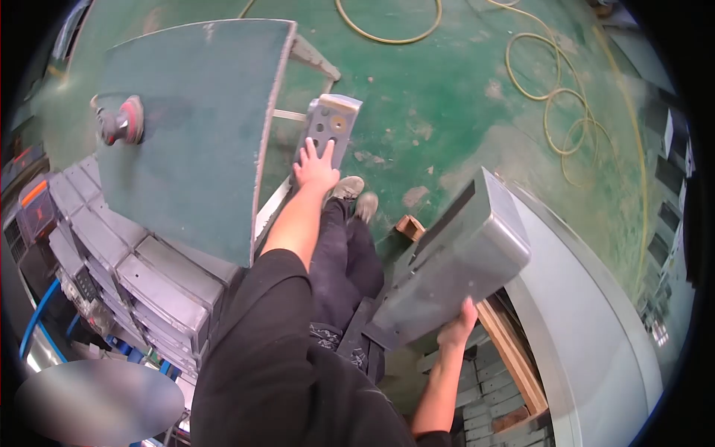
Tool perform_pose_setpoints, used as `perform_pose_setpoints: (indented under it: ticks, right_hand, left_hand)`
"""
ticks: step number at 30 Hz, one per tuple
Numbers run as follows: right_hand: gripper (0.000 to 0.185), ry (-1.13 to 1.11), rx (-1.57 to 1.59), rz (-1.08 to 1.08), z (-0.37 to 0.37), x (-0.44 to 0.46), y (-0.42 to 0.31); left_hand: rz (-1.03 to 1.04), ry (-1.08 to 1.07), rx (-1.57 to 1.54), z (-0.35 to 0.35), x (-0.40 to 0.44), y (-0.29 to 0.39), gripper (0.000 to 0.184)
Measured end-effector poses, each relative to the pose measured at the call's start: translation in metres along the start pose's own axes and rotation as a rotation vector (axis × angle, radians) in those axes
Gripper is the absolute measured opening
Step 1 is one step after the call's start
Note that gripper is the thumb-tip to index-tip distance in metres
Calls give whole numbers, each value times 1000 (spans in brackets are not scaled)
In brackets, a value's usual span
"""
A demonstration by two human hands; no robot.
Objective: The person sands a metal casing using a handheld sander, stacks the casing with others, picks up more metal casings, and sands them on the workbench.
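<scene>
My left hand lies with its fingers spread on a grey metal part with round holes, beside the table's right edge. Against the far side of my body, my right hand grips the lower edge of a long grey metal housing. The housing is tilted, its upper end pointing up and right, its lower end near my waist. My right thumb shows on its face; the other fingers are mostly hidden.
A sander rests on the green-topped table at left. Grey housings are stacked below it. Yellow hose coils on the green floor. At right stand a wooden frame and a large pale panel.
</scene>
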State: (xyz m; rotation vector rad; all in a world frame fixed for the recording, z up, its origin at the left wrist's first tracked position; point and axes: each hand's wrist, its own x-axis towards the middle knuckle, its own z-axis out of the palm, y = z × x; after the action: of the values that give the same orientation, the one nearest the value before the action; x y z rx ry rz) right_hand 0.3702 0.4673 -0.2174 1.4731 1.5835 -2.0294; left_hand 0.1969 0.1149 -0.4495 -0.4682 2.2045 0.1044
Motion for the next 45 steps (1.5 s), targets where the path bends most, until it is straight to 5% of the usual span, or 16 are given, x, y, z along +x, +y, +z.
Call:
perform_pose_setpoints:
  ticks: [5, 11, 18, 20, 24, 26, 30, 33, 36, 38, 40, 45]
  right_hand:
    - [64, -60, 203, 271, -1, 71, -14]
    - [59, 66, 484, 310, 63, 124, 36]
    - [65, 154, 597, 309, 84, 128, 17]
    - [63, 109, 649, 287, 91, 119, -9]
    - [55, 76, 667, 184, 111, 97, -89]
    - [54, -27, 639, 174, 112, 96, -124]
    - [51, -288, 341, 17, 110, 105, -226]
    - [60, -421, 161, -157, 121, 119, -311]
    - [69, -328, -222, -251, 146, 116, -382]
    - [71, -396, -358, -153, 153, 116, -415]
    - [69, -455, -468, -267, 165, 102, -452]
    - [56, -172, -1028, -633, 206, 78, -544]
  left_hand:
    - [12, -85, 41, -12, 10, -3, 94]
    - [66, -120, 178, -27, 2, -3, 94]
    - [351, 173, -93, -47, -37, 15, 97]
    - [488, 128, -268, -53, -45, 20, 94]
    - [345, -184, -671, -62, -81, 58, 68]
    - [380, -518, -979, -84, -111, 87, 49]
    - [695, -162, -833, -160, -137, 139, 41]
    - [680, -88, -798, -218, -133, 169, 44]
    - [539, -212, -1009, -282, -140, 182, 41]
    - [599, -233, -1235, -246, -80, 211, 37]
    - [542, -335, -1363, -270, -63, 216, 35]
    - [429, -462, -1451, -381, -38, 194, 41]
